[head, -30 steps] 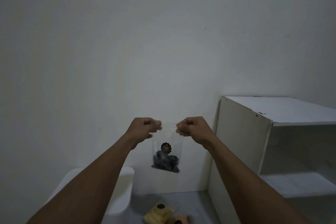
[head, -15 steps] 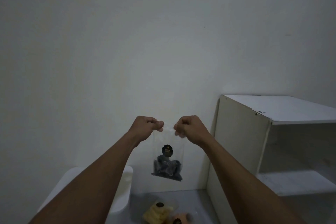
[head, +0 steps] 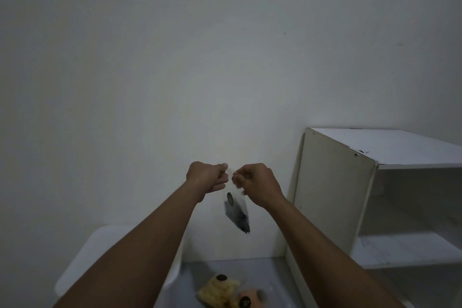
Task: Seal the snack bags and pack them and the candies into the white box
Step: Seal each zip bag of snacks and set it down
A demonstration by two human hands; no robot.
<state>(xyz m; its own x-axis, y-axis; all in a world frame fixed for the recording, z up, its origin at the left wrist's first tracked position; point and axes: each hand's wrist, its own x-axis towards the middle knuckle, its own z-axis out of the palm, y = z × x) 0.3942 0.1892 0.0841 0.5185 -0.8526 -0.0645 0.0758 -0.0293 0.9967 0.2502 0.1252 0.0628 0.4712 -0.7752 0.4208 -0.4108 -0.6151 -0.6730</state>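
Clear bag [head: 237, 210] dark inside; yellow snack bag [head: 220, 291].

A clear bag [head: 237, 210] of dark snacks hangs in the air before the wall, pinched at its top, tilted with its lower end swung right; a round dark sticker sits on its face, and motion blurs it. Below, on the grey surface, lies a bag of yellow snacks [head: 218, 291] with a dark round sticker on top, and touching its right side a bag of orange snacks [head: 251, 298], also stickered. The white box [head: 82, 267] stands at lower left, largely hidden by an arm.
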